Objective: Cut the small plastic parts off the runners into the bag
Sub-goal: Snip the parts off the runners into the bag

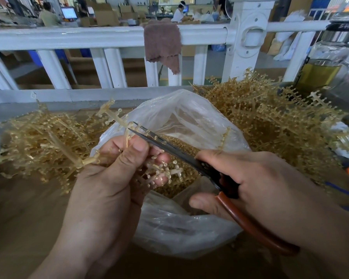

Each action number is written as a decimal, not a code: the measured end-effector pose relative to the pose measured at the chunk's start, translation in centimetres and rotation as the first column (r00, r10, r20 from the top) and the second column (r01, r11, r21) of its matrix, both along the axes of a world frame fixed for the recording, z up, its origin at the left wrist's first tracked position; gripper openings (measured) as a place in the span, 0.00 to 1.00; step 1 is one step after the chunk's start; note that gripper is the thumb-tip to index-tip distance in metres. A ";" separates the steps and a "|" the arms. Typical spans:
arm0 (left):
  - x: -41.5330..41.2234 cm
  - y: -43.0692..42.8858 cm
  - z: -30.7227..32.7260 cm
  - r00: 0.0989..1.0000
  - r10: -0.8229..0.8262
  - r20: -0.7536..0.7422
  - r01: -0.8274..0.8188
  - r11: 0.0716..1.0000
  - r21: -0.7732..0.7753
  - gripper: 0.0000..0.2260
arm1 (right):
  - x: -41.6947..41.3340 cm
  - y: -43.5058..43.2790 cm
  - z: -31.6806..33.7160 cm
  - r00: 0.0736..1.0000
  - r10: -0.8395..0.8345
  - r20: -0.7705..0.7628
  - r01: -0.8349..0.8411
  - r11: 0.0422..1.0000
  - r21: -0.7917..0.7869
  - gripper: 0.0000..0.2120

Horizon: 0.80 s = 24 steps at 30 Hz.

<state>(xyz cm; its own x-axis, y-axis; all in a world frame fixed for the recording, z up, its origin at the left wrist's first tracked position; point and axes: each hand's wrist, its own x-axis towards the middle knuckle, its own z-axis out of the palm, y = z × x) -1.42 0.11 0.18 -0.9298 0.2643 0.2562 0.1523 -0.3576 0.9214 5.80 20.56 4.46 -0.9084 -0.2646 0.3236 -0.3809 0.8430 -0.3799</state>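
White railing [69,38], workshop behind

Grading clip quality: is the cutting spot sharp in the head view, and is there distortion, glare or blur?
Head view: the scissors and the runner held by the left hand are sharp enough; the railing bows from wide-angle distortion; the bag carries soft glare; the bottle at the edge is smeared.

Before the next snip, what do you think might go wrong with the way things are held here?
1. The blades of the cutters in the right hand sit close to the thumb of the left hand, so a slip might nick it.
2. The runner reaches beyond the bag rim on the left, so parts cut there may fall outside, among the loose runners.
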 end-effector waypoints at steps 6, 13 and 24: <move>0.1 0.3 0.1 0.999 0.039 0.018 -0.039 0.999 -0.002 0.06 | -0.2 -0.1 -0.2 1.000 -0.004 0.008 0.004 1.000 0.008 0.29; 0.1 0.3 0.0 0.998 0.052 0.037 -0.053 0.999 0.010 0.10 | -0.5 -0.1 -0.8 1.000 -0.028 0.006 0.028 1.000 0.001 0.30; 0.2 0.4 0.0 0.997 0.061 0.050 -0.061 0.998 0.005 0.07 | -0.5 -0.3 -0.9 1.000 -0.028 0.008 0.028 0.999 0.023 0.25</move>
<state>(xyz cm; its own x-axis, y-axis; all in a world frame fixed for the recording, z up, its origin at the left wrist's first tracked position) -1.21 0.51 0.16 -0.9557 0.2049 0.2111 0.1285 -0.3547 0.9261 5.28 20.26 3.58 -0.9183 -0.2466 0.3098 -0.3541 0.8616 -0.3638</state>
